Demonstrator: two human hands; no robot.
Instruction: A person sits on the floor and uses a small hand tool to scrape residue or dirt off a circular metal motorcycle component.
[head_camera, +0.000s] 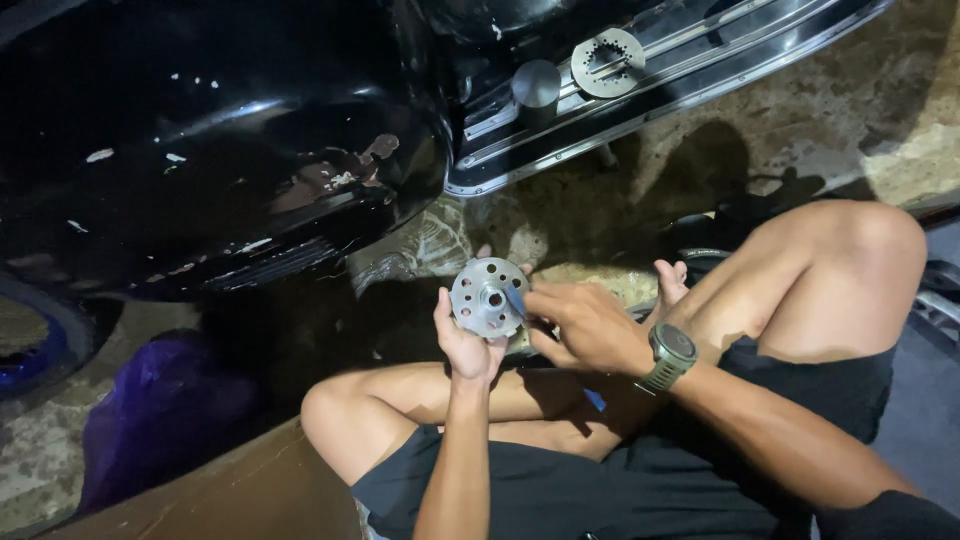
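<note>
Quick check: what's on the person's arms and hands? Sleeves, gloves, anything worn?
Both hands are bare, no gloves. The left hand and its forearm carry nothing. The right hand has a grey-green wristwatch with a round dark face and a matching strap. No sleeves cover the forearms; a dark sleeve edge shows only high up on the right arm.

Stained concrete floor (800, 120), glossy black scooter body (200, 150), harsh light, dark shadows
</note>
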